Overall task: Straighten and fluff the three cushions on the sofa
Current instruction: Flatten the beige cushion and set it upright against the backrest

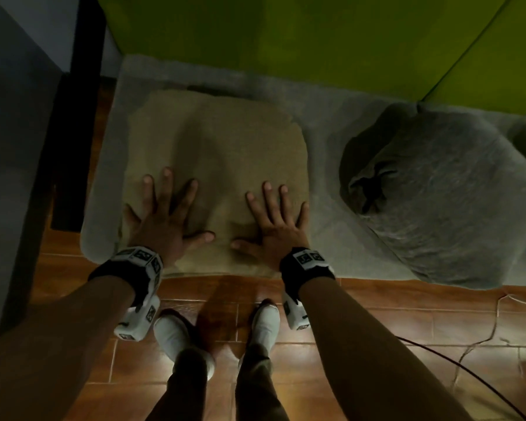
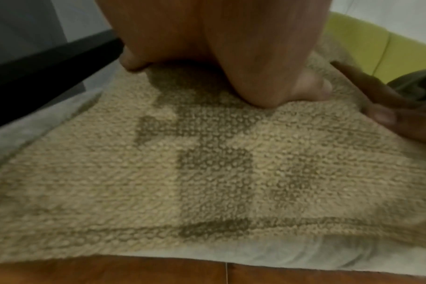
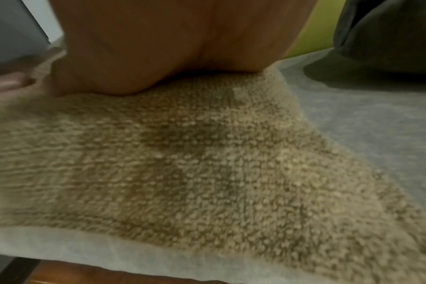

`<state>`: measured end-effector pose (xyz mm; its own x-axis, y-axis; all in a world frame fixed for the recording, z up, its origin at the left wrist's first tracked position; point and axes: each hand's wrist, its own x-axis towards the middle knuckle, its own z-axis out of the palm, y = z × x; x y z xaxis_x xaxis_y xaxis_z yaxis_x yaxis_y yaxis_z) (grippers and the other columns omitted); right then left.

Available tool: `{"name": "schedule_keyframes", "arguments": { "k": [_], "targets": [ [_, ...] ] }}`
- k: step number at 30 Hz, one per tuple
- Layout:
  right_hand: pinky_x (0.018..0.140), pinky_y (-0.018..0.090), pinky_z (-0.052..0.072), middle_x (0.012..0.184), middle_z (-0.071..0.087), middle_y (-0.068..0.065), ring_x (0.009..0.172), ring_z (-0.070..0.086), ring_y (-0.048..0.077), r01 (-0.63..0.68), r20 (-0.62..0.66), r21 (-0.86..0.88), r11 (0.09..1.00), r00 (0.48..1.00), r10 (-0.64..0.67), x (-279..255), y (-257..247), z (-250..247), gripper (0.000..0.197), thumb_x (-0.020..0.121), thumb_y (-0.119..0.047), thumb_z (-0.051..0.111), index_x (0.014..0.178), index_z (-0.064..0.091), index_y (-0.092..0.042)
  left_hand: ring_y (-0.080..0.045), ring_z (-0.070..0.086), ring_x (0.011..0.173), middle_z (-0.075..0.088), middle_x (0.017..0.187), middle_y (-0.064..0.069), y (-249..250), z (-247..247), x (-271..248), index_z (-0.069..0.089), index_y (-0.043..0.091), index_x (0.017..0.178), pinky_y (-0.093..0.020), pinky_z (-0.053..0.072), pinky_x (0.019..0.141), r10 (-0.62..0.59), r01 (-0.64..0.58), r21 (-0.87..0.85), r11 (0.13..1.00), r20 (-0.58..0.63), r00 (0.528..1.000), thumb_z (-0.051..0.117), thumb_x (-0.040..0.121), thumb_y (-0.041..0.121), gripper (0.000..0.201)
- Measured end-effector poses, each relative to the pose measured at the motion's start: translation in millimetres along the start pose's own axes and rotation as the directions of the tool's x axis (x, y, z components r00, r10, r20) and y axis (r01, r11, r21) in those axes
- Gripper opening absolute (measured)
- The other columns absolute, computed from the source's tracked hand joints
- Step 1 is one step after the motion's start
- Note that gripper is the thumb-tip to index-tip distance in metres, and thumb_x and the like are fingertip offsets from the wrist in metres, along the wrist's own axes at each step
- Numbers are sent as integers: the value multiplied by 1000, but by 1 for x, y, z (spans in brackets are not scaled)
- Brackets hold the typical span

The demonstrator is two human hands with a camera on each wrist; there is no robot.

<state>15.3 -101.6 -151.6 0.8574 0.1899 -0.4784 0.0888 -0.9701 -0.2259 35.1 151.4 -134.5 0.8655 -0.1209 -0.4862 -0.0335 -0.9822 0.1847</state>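
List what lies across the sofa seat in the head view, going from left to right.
Dark upright post → left hand, pressing flat on the tan cushion → right hand, flat on the same cushion → bare grey seat cover → grey cushion.
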Motion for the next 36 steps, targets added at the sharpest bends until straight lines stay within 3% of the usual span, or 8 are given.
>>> {"name": "schedule_keyframes", "arguments": {
  "k": [10, 13, 16, 18, 21, 25, 31, 36],
  "targets": [
    [121, 58, -9, 149, -52, -15, 150, -33, 31, -182, 2, 275, 944, 982, 189, -16, 15, 25, 105, 76, -93, 41, 136, -39, -62, -27, -48, 138, -56, 145, 7, -9, 10, 11, -43, 53, 134, -68, -7, 115, 67, -65, -19, 998, 103, 992, 32, 65, 94, 110],
    [126, 53, 11, 170, -20, -5, 157, -4, 31, -318, 120, 432, 844, 948, 295, -53, 36, 48, 104, 83, -81, 53, 137, -35, -65, -29, -36, 145, -43, 156, 2, -25, 15, -15, -30, 48, 146, -64, 1, 117, 137, -142, -74, 987, -67, 988, 37, 68, 93, 113],
    [111, 43, 41, 156, 43, 8, 140, 44, 32, -390, 138, 528, 755, 916, 377, -91, 49, 59, 93, 87, -67, 62, 161, 15, -36, -35, -9, 152, -14, 167, -6, -44, 21, -40, 0, 35, 158, -58, 10, 120, 79, -164, -282, 945, -288, 954, 62, 72, 74, 113],
    [95, 34, 47, 129, 61, 3, 123, 58, 27, -397, 168, 691, 604, 901, 400, -110, 47, 55, 80, 85, -55, 74, 151, 42, -23, -39, 11, 151, 3, 166, -11, -60, 28, -51, 4, 39, 158, -60, 20, 118, -76, -60, -524, 849, -234, 969, 72, 77, 58, 107],
    [84, 34, 55, 111, 72, -3, 104, 70, 19, -333, 107, 824, 459, 886, 451, -126, 44, 46, 76, 68, -72, 78, 126, 63, -25, -43, 42, 134, 37, 154, -17, -75, 31, -69, 19, 38, 154, -58, 39, 108, -274, 117, -748, 653, -90, 957, 48, 89, 68, 78],
    [82, 43, 57, 102, 76, 7, 90, 74, 19, -256, 112, 954, 155, 786, 608, -131, 38, 32, 26, 96, -39, 67, 110, 67, -16, -34, 52, 122, 55, 133, -15, -86, 21, -81, 51, 17, 138, -29, 32, 90, -380, 316, -704, 636, 71, 922, 34, 105, 49, 49],
    [85, 47, 60, 84, 76, -1, 86, 74, 20, -396, 1, 786, 476, 770, 638, -130, 56, 26, 7, 98, -33, 63, 96, 67, -29, -21, 63, 75, 65, 82, 0, -102, 13, -81, 60, 18, 118, -26, 47, 66, -414, 304, -764, 569, 53, 909, 56, 100, 31, 23],
    [71, 30, 49, 91, 75, 7, 98, 70, 29, -511, 36, 629, 586, 772, 634, -124, 59, 16, 14, 100, -26, 58, 106, 69, -19, -29, 67, 89, 65, 91, -4, -101, 4, -84, 59, 24, 109, -31, 47, 64, -491, 353, -773, 527, 62, 869, 61, 97, 29, 14]
  ]
}}
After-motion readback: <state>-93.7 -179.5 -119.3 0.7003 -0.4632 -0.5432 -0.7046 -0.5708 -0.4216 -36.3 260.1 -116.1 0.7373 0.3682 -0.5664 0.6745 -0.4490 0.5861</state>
